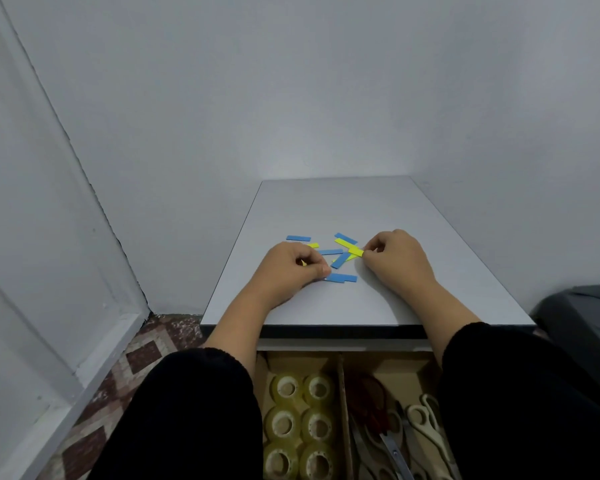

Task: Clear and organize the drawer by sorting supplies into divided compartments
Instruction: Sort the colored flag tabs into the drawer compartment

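Below the desk (430,299) edge, an open drawer (340,356) showed two cardboard compartments split by an upright divider (343,403). Six rolls of clear tape (302,424) sat in pairs in the left compartment; scissors (426,420) with pale and reddish handles lay heaped in the right one. Black sleeves (194,417) covered much of the drawer's sides. Pale walls met behind the desk, a patterned floor (132,362) showed at the left, and something dark grey (582,323) stood at the right.

On the desk top lay a loose scatter of blue and yellow strips (340,259) between the two hands, crossing one another. One blue strip (298,238) lay apart at the far left, its long axis nearly across the desk; another blue strip (341,278) lay nearest the person, also crosswise, just beside the left thumb. A blue one in the middle ran diagonally.

The left hand (291,268) rested on the desk with fingers curled, pinching a small yellow piece (304,262), mostly hidden. The right hand (394,258) had its fingers curled too, pinching the end of a yellow strip (355,251) that pointed left.
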Tool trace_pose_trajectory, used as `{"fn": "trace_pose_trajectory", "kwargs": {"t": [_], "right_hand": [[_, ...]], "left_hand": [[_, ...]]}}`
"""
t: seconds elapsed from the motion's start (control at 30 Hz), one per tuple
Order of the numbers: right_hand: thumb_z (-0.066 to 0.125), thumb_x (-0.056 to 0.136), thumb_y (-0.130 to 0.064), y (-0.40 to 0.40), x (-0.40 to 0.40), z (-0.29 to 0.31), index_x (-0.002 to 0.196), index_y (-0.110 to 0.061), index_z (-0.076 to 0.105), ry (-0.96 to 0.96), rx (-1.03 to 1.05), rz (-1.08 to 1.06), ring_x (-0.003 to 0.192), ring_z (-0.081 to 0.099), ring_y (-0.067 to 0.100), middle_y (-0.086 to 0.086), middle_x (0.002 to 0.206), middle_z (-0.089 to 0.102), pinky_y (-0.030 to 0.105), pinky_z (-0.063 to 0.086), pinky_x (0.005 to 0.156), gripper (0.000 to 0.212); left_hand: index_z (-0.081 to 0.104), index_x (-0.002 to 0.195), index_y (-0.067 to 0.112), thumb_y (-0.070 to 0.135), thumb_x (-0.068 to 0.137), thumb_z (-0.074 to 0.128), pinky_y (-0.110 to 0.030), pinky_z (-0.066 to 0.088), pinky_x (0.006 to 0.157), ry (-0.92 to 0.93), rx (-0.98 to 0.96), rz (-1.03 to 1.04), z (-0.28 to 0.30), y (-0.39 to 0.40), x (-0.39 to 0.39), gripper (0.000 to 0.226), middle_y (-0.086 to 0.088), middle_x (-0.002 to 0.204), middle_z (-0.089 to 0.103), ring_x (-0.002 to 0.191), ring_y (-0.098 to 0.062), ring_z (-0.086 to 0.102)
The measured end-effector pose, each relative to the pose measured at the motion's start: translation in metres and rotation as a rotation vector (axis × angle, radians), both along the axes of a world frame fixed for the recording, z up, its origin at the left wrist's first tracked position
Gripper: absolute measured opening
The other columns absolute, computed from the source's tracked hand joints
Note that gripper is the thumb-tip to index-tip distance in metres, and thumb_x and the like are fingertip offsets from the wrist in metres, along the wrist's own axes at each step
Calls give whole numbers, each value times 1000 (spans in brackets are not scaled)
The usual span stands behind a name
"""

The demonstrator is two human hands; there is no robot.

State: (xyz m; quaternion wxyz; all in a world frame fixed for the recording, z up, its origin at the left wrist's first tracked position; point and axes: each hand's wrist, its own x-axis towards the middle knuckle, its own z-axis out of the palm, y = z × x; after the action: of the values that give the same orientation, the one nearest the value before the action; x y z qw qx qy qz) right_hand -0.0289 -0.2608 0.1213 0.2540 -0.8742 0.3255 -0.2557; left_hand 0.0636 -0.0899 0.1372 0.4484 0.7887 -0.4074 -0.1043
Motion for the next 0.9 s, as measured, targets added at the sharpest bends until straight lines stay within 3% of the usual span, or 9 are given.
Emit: {"fn": "trace_pose_trajectory", "kwargs": {"t": [0.1,0.17,0.27,0.37,0.53,0.6,0.7,0.77,0.9], "right_hand": [[54,86,-21,0,1,-1,91,-19,67,-12,6,-10,89,51,16,-1,92,51,26,37,71,14],[52,89,-24,0,2,0,98,-21,66,-16,-13,10,89,51,16,-1,94,51,26,37,71,17],[51,91,-26,0,3,1,103,-29,67,1,-52,60,92,51,16,-2,97,50,27,38,72,20],[51,92,-25,-2,3,0,104,-27,69,15,-66,48,93,51,16,-2,97,50,27,38,73,22],[43,93,-14,-4,6,-2,108,-13,68,18,-84,-43,93,50,22,6,103,52,27,36,73,28],[42,94,-13,-4,7,-2,108,-12,67,18,-81,-60,94,51,23,8,106,53,27,36,73,28],[43,94,-14,-4,7,-2,108,-11,67,15,-78,-70,91,49,22,9,106,53,27,36,73,28],[43,94,-14,-5,7,-2,108,-12,67,20,-84,-78,89,47,20,9,106,53,27,36,72,28],[43,94,-15,-3,7,-1,109,-12,67,24,-86,-83,86,44,17,8,106,54,27,36,73,28]], "left_hand": [[73,85,13,23,89,65,-17,41,64,11,-113,95,-5,-3,8,13,4,79,62,72,-8,51],[74,94,18,21,91,61,-24,45,76,-104,-130,201,-8,-11,17,13,6,89,64,87,-11,55],[70,113,24,26,96,53,-28,41,87,-411,69,253,-5,-27,23,24,0,106,61,110,-18,44],[68,117,23,32,98,50,-31,41,87,-564,289,231,0,-44,23,27,-3,110,56,112,-23,41],[69,104,15,28,94,56,-37,46,89,-409,398,255,5,-54,26,21,-7,107,57,110,-25,43],[68,95,13,19,92,56,-40,48,90,-252,307,248,9,-51,24,13,-7,103,60,107,-24,48],[65,85,12,11,87,60,-33,49,79,4,122,153,14,-45,16,5,-1,88,63,89,-20,58],[67,88,8,12,85,64,-31,49,74,-21,208,99,16,-47,7,6,-4,86,65,81,-18,59],[66,97,5,27,88,62,-35,50,74,-289,501,144,16,-54,-1,25,-11,89,67,87,-26,63]]}}
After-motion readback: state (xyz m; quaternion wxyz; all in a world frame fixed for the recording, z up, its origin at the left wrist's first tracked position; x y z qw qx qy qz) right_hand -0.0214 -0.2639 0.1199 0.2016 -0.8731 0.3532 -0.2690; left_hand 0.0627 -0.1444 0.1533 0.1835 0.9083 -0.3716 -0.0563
